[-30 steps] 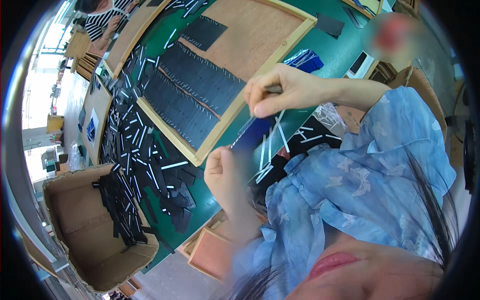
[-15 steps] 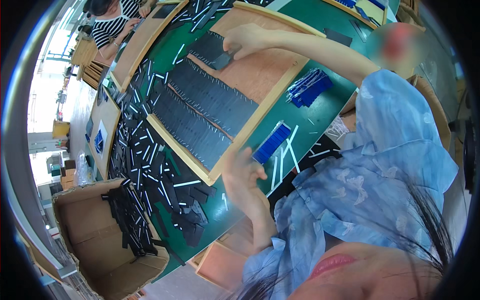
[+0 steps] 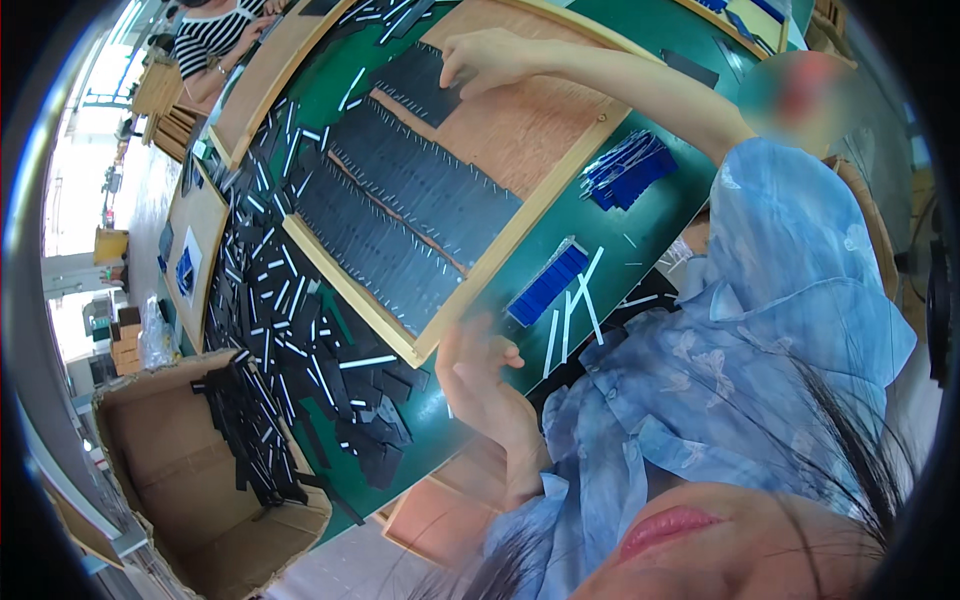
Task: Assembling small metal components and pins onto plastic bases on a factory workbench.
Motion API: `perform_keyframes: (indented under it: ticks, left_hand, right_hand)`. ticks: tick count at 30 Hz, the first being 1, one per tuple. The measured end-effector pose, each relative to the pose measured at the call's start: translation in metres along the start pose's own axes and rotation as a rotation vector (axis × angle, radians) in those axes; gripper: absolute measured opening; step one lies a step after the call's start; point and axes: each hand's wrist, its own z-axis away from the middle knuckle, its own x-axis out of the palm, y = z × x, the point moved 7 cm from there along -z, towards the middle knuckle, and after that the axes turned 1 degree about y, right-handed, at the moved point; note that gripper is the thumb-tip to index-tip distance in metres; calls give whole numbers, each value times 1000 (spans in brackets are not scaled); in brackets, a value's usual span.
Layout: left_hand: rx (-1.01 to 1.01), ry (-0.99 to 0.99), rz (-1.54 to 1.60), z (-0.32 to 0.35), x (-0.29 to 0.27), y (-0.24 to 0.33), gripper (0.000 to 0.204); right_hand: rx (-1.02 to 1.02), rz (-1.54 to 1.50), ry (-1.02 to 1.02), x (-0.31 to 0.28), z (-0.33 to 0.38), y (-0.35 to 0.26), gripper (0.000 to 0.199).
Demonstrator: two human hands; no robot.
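Fingers of my right hand [image 3: 490, 62] are curled down at about twelve o'clock, the arm stretched far across the wooden-framed board [image 3: 520, 215] with fingertips pressing on the small batch of black strips [image 3: 418, 88] at the board's far end — whether anything is pinched between them I cannot tell. My left hand [image 3: 478, 375] hangs near the centre, at the board's near corner, palm facing me, fingers loosely spread and holding nothing that I can see. Two long rows of black strips with pale tips [image 3: 400, 215] lie across the board between the hands. At two o'clock from the left hand lies a flat blue packet [image 3: 546, 285] on the green table [image 3: 640, 240], with a few white strips [image 3: 572, 315] just beside it; farther toward one o'clock sits a bigger heap of blue packets [image 3: 630, 172]. Loose black and white pieces [image 3: 290, 330] litter the table at nine o'clock, and a cardboard box [image 3: 190, 480] — open, brown — stands at eight o'clock.
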Motion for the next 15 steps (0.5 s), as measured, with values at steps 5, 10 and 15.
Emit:
perform_keyframes:
  ticks: [5, 10, 15]
  left_hand:
    - [180, 118, -237, 0, -33, 5, 27]
    - [531, 637, -1389, -69, -172, 17, 34]
    - [414, 499, -1579, -78, -194, 12, 31]
  right_hand:
    - [-104, -20, 0, -3, -6, -18, 28]
    - [-59, -143, 48, -37, 19, -49, 31]
    - [-18, -237, 45, -50, 38, -95, 30]
